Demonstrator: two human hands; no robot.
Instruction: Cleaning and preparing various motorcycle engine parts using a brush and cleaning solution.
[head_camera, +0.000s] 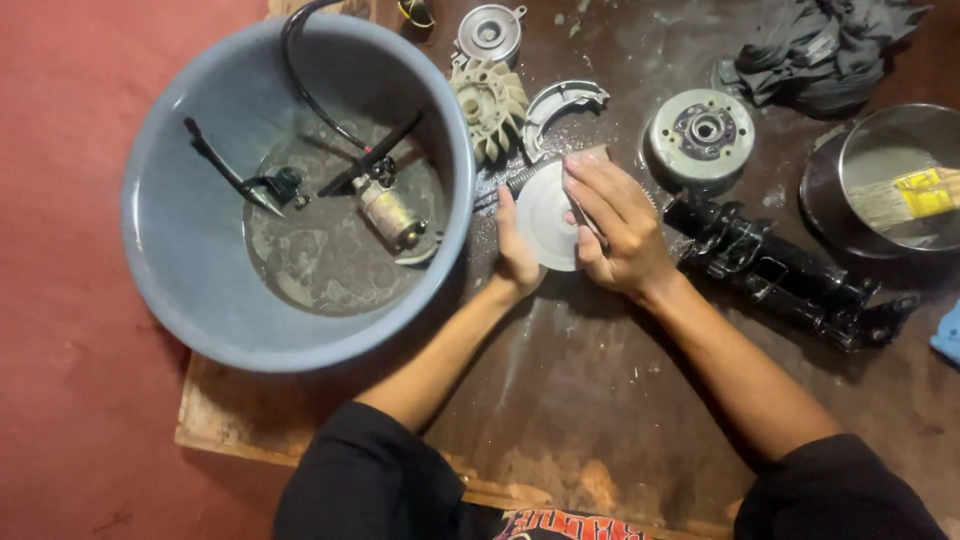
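Observation:
A round pale metal disc stands on the dark wooden board in the middle. My left hand grips its left edge. My right hand lies flat over its right side, fingers pressed on it with a small piece of sandpaper or pad under the fingertips. A dark spring or threaded rod lies just behind the disc, partly hidden by it.
A big grey basin at the left holds dirty liquid, a small motor and black levers. Behind lie a cream fan wheel, a curved brake shoe, a round rotor, a black shaft assembly, a steel bowl with a brush, and a dark rag.

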